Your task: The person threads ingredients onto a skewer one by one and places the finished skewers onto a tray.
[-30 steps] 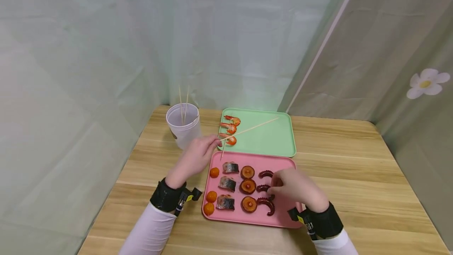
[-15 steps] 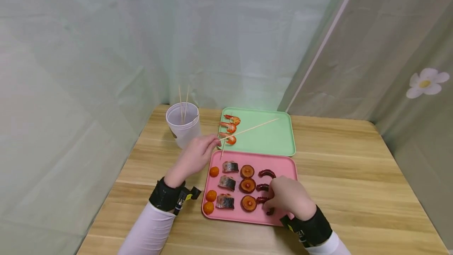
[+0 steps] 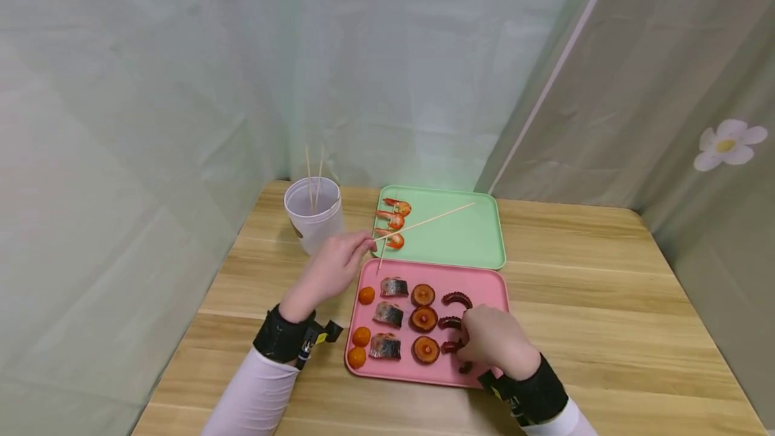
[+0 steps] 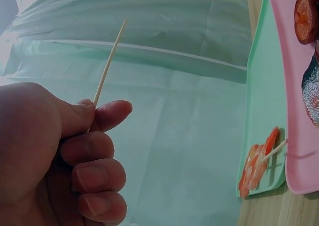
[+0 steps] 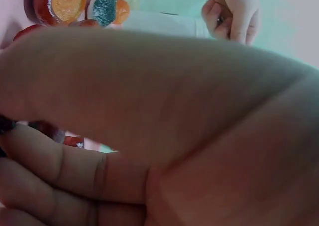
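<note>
Okay, your left grip (image 3: 329, 269) is pinching a bare skewer (image 4: 110, 61) between thumb and index finger, other fingers curled in; the stick slants back and rightward above the green tray (image 3: 460, 241). Your right grip (image 3: 495, 340) is down over the pink tray (image 3: 484, 286), thumb and fingers pinching the frontmost octopus tentacle (image 3: 451, 347) near that tray's front right corner; bits of it show on both sides of your fingers, middle covered. Can't tell if it's lifted or lying flat. Two other tentacles (image 3: 457, 299) sit behind it in a column by the right edge, then leftward come three mushrooms (image 3: 423, 319), three fish pieces (image 3: 387, 313) and three orange balls (image 3: 361, 336) along the left edge, two of those close together toward the front left corner. Green tray is just behind the pink one, by the back edge of the bench (image 3: 605, 288). Along its left edge, three shrimp (image 3: 395, 221) are threaded on a loaded skewer (image 3: 382, 256) whose tip pokes over the pink tray's back edge. White bucket (image 3: 315, 227) at the bench's back left corner, two more skewers (image 3: 309, 168) leaning inside. Curtain (image 3: 399, 73) behind. Right wrist view is mostly blurred hand.
</note>
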Demonstrator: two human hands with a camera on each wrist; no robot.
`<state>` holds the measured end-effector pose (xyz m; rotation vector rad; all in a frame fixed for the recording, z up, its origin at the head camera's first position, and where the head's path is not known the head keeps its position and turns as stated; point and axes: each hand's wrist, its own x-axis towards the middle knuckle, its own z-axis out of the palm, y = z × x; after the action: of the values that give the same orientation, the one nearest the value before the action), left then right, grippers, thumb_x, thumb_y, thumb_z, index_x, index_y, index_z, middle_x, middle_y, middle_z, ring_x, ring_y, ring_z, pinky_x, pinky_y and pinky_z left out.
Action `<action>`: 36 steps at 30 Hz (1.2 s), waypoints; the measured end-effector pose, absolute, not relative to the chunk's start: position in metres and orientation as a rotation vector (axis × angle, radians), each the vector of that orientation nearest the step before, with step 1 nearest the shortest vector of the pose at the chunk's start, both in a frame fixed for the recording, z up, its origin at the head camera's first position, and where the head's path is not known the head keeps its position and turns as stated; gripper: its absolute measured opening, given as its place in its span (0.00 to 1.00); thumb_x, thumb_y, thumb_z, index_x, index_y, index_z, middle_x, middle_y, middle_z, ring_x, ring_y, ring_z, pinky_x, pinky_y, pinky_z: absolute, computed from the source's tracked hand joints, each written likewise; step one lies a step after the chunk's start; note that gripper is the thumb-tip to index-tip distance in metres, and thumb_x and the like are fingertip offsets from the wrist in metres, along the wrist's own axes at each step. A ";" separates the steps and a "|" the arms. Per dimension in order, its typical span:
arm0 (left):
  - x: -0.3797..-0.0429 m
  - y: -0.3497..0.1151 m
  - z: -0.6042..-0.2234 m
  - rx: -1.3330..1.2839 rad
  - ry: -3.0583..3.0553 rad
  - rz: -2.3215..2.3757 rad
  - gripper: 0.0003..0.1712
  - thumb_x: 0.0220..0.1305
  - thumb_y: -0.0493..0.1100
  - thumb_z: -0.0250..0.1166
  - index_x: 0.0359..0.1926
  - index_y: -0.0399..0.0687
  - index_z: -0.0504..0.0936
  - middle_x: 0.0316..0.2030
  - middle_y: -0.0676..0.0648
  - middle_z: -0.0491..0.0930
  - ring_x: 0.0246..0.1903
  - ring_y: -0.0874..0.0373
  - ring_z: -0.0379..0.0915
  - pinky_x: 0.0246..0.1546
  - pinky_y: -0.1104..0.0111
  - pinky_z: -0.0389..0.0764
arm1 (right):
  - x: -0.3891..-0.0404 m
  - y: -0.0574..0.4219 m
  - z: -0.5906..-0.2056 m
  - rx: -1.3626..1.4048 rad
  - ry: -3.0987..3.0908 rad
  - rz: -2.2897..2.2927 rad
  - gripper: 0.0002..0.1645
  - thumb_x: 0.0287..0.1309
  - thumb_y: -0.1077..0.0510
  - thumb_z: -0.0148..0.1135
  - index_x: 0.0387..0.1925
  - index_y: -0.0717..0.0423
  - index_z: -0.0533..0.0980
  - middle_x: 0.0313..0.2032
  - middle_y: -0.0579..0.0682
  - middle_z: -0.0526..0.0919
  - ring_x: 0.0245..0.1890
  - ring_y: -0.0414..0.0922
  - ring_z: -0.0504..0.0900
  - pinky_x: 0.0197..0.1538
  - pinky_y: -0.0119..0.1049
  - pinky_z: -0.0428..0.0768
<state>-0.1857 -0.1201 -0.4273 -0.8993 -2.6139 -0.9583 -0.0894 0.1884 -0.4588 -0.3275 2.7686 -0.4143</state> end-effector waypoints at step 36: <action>-0.185 -0.124 -0.424 -0.931 -2.632 -0.984 0.08 0.82 0.38 0.60 0.44 0.46 0.86 0.37 0.50 0.86 0.30 0.59 0.73 0.36 0.61 0.78 | -0.137 0.259 -0.425 -0.321 2.557 -1.441 0.19 0.75 0.50 0.68 0.56 0.59 0.77 0.45 0.51 0.90 0.50 0.56 0.87 0.52 0.42 0.80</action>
<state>-0.1854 -0.1243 -0.4237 -0.9314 -2.6317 -0.9840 -0.1371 0.2586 -0.4252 -0.3206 2.5572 -1.4414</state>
